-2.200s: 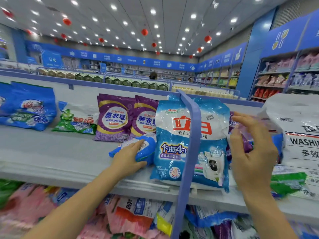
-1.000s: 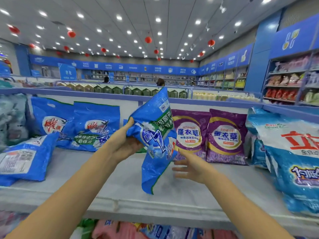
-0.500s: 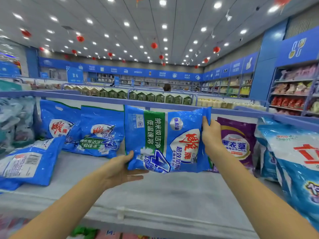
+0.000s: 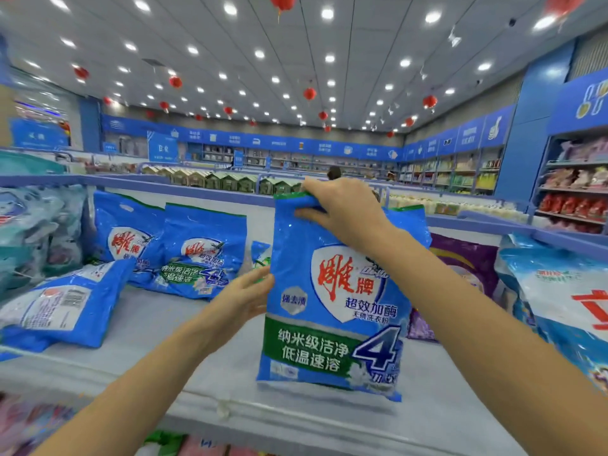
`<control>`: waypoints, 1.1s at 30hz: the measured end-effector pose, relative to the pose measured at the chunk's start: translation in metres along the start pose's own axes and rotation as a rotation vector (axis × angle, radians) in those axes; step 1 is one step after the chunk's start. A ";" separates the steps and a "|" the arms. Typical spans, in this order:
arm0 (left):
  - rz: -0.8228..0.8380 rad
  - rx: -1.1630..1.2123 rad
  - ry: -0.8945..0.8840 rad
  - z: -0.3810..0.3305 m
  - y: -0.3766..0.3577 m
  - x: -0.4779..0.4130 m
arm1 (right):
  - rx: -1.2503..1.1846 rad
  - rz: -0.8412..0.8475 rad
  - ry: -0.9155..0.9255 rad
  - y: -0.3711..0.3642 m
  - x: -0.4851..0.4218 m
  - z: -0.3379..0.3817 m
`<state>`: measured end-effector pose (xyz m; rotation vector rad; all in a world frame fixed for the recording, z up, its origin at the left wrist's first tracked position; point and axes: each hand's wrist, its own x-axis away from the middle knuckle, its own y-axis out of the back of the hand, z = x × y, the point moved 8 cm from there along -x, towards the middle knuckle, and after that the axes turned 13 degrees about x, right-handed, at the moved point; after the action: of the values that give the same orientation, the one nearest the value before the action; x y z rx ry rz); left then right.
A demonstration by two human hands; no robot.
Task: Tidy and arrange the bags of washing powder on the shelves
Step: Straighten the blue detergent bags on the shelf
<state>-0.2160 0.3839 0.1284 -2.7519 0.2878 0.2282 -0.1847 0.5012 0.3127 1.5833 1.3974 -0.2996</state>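
Grey shelf point(image 4: 158, 327) w/ blue bag point(image 4: 329, 324) upright, stocked racks point(image 4: 574, 199) behind.

Blue bag point(image 4: 332, 301) now upright rather than sideways, right hand point(image 4: 342, 212) at its top edge.

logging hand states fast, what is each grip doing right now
Left grip: open, straight fingers touching the left side of the upright blue plastic washing powder bag.
Right grip: holding that bag, pinching its top edge.

Glossy plastic bag point(image 4: 332, 301) (crinkled film), matt, seemingly smooth shelf point(image 4: 158, 330)
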 end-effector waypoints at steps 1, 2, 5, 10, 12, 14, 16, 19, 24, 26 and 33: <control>0.040 -0.021 0.010 0.009 -0.012 -0.001 | -0.014 0.013 0.032 -0.006 0.003 0.007; 0.063 -0.067 0.025 0.018 -0.022 0.000 | -0.026 0.011 0.052 -0.010 0.008 0.012; 0.101 -0.167 0.070 0.037 -0.030 0.000 | -0.104 -0.094 0.017 -0.002 0.023 0.007; 0.069 -0.103 0.067 0.041 -0.024 -0.003 | -0.450 -0.236 -0.245 0.014 0.053 -0.051; 0.057 -0.073 0.057 0.044 -0.023 -0.003 | -0.642 -0.218 -0.519 -0.002 0.084 -0.089; 0.032 -0.048 0.059 0.045 -0.022 -0.003 | -0.989 -0.054 -0.820 -0.035 0.121 -0.111; -0.014 -0.010 0.062 0.047 -0.021 -0.004 | -1.327 0.203 -0.910 -0.070 0.147 -0.100; -0.102 0.073 0.051 0.047 -0.020 -0.005 | -1.421 0.329 -0.823 -0.090 0.158 -0.081; -0.199 0.061 0.038 0.045 -0.010 -0.007 | -1.304 0.133 -0.970 -0.093 0.144 -0.091; -0.230 0.049 0.024 0.039 0.001 -0.007 | -1.278 0.127 -0.934 -0.091 0.129 -0.086; -0.323 -0.015 -0.028 -0.013 0.078 -0.004 | -1.269 0.092 -0.776 -0.091 0.055 -0.039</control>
<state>-0.2361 0.3091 0.1147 -2.7559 -0.1662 0.1825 -0.2615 0.5541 0.2483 0.3661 0.6020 0.0638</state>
